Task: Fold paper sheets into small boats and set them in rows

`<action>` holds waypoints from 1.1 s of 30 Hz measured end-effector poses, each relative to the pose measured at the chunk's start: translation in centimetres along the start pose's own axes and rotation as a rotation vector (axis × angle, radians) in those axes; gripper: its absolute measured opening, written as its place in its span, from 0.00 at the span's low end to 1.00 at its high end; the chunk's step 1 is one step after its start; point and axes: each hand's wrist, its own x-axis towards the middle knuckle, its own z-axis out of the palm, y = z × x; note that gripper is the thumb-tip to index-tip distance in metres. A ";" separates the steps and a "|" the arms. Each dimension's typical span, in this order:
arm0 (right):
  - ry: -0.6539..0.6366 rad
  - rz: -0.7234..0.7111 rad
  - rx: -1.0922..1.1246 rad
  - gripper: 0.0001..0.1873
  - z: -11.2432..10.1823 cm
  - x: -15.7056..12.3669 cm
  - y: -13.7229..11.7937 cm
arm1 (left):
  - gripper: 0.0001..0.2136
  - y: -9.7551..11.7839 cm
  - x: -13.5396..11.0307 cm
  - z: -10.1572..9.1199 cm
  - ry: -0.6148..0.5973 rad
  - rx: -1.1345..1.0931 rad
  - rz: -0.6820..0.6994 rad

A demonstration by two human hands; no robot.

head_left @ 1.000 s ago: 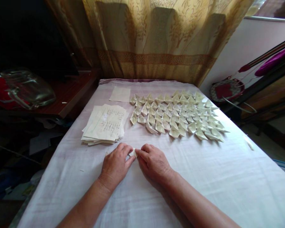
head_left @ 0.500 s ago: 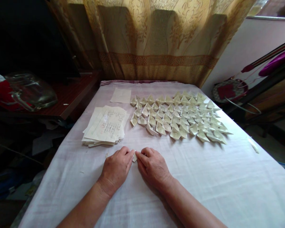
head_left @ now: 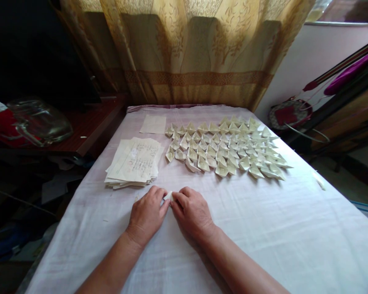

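Observation:
A small folded piece of paper (head_left: 168, 196) is pinched between my two hands, low over the cloth near the middle of the table. My left hand (head_left: 149, 210) is closed on its left side, thumb and fingertips together. On its right side my right hand (head_left: 192, 210) is closed, the fingers curled. Most of the folded paper hides behind my fingers. Beyond my right hand, many folded paper boats (head_left: 222, 149) stand in close rows. A stack of written-on paper sheets (head_left: 135, 161) lies beyond my left hand.
A single square sheet (head_left: 153, 124) lies behind the stack. White cloth covers the table (head_left: 294, 232). At left, a glass jar (head_left: 41, 122) lies on a dark wooden surface (head_left: 88, 136). A patterned curtain (head_left: 190, 53) hangs at the back. A bag (head_left: 290, 113) is at right.
The folded paper has tilted and shifted between my fingers, showing a pale pointed face. Both hands stay close together over the same spot. The view has turned slightly.

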 end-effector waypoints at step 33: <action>0.148 -0.003 0.716 0.09 -1.2 -0.5 1.3 | 0.09 0.0 -0.5 0.1 -0.120 -0.694 0.086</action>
